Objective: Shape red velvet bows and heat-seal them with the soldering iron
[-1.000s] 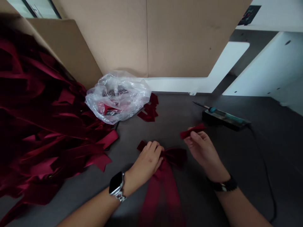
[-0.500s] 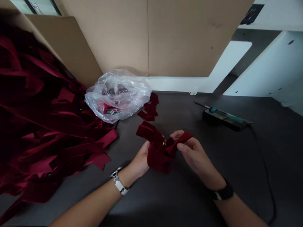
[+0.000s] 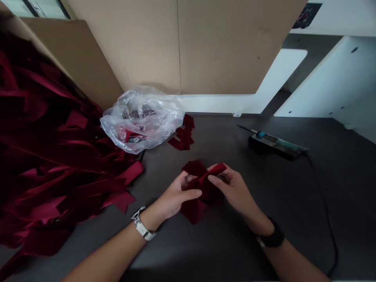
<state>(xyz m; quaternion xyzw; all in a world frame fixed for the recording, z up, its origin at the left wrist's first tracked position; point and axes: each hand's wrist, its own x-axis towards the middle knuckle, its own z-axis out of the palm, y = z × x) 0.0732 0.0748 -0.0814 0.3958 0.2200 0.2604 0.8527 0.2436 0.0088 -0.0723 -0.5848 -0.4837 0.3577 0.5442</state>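
A dark red velvet bow (image 3: 197,203) is held above the dark table (image 3: 223,243), between both hands. My left hand (image 3: 173,196) grips its left side, thumb stretched across the front. My right hand (image 3: 232,188) pinches a small red strip (image 3: 216,170) against the bow's middle. Part of the bow hangs below the fingers; its centre is hidden by them.
A big heap of red ribbon bows (image 3: 49,156) fills the left side. A clear plastic bag (image 3: 142,119) and loose red strips (image 3: 183,137) lie at the back. A soldering iron on its stand (image 3: 273,143) sits at the right, its cable (image 3: 326,203) trailing forward. Cardboard sheets (image 3: 205,43) stand behind.
The bow lay flat under my left hand; both hands lifted it. My right hand brought the small strip onto its middle, and the bow is now bunched between the hands.
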